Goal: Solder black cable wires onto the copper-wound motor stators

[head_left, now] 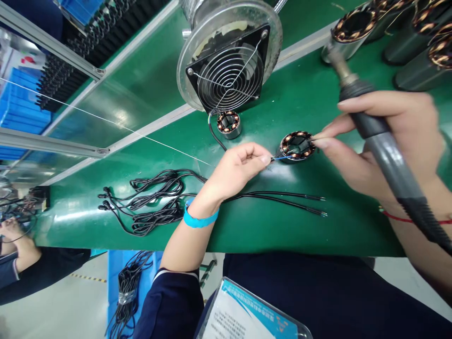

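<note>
My left hand (235,169) pinches a thin wire (280,157) with a blue end at the near side of a small motor stator (298,147). This stator stands on the bench and shows copper windings around its ring. In my right hand (406,127) is a soldering iron (386,155), its blurred tip pointing up and away. The thumb and index finger of that hand meet at the stator's right rim; whether they also pinch something there I cannot make out. Another small stator (229,125), with a black cable beside it, stands below the fan.
A fan with a wire guard (229,84) stands at the back. Larger stators (353,30) are at the back right. Coiled black cables (158,197) lie left on the green bench (268,230). A blue bin (113,273) holds more cables below. A co-worker's hand (12,230) is far left.
</note>
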Motion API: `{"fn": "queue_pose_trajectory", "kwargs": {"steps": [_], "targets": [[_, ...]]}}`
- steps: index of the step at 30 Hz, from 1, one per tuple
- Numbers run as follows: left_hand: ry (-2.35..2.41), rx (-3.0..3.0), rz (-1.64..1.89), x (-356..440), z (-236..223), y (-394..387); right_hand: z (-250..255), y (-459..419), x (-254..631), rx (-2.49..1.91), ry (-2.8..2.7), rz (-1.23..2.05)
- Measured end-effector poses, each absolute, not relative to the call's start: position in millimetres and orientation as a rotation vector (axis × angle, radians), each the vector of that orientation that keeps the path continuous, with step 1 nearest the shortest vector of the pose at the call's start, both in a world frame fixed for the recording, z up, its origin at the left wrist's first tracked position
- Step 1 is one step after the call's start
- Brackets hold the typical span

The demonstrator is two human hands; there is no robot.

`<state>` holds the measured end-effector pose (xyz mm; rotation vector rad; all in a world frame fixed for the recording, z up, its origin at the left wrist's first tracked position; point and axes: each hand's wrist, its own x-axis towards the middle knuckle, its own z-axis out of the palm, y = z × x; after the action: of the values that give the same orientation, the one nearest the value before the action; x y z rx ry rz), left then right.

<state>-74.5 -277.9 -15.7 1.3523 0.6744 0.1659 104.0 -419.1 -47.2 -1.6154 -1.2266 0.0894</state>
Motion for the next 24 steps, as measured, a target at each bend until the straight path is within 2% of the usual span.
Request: {"fn": "queue_pose_trajectory", "kwargs": {"steps": [5,11,15,24], "targets": [[0.672,1.534,0.205,-76.3,-18.5,-281.2,-53.0,-413.7,96.7,-1.467,-1.36,0.024],[0.513,2.249,0.77,-76.0,-24.5,-295.9,-49.4,-411.8,82.9,-1.396,-1.378,0.055],[0.304,2.492,0.904,-74.3,-27.9,-300.4,-47.7,-411.6,76.0,-1.371,-1.401,0.138],[0.308,2.301,0.939,-74.2,-32.2,-294.6,-43.2,-415.3,80.2,-1.429,-1.344,0.075]]}}
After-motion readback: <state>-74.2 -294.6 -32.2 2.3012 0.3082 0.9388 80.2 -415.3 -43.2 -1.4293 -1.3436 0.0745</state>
